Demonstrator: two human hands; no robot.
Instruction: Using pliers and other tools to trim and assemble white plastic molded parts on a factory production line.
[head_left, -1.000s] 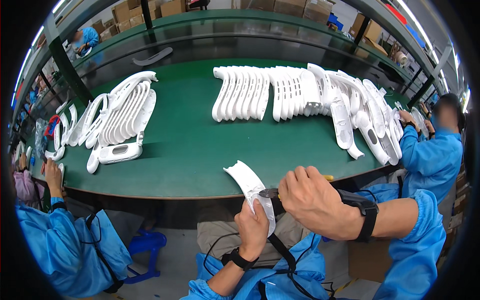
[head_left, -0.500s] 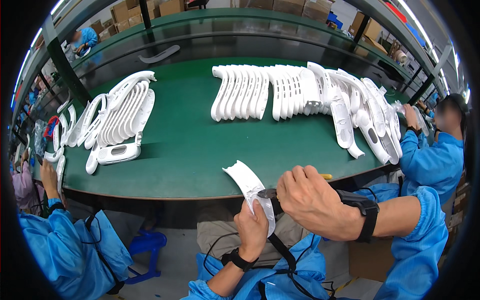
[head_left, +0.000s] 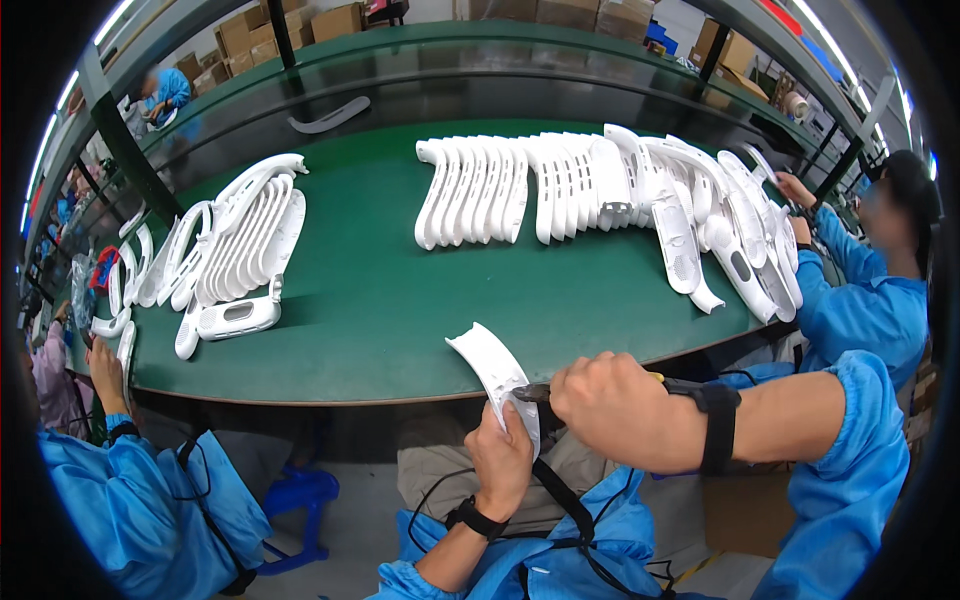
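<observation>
My left hand [head_left: 500, 458] is closed round the lower end of a curved white plastic shell [head_left: 485, 358], held tilted just off the table's near edge. The inner side of the shell, with small moulded features, faces up. In my right hand [head_left: 618, 412], closed in a fist, is a pair of pliers [head_left: 533, 393] with dark metal jaws and a bit of yellow handle showing. The jaw tips touch the shell near my left thumb. What exactly lies between the jaws is too small to tell.
On the green table [head_left: 360, 350] stand a row of white shells [head_left: 470, 195], a heap of them [head_left: 735, 235] at right and another stack [head_left: 240, 240] at left. A co-worker in blue [head_left: 865, 290] sits at right, another [head_left: 140, 510] at left. A blue stool [head_left: 300, 510] is below.
My right hand has turned and dropped slightly, with the pliers still at the shell. My left hand is nearly unmoved. The right co-worker's hand has risen with a white piece.
</observation>
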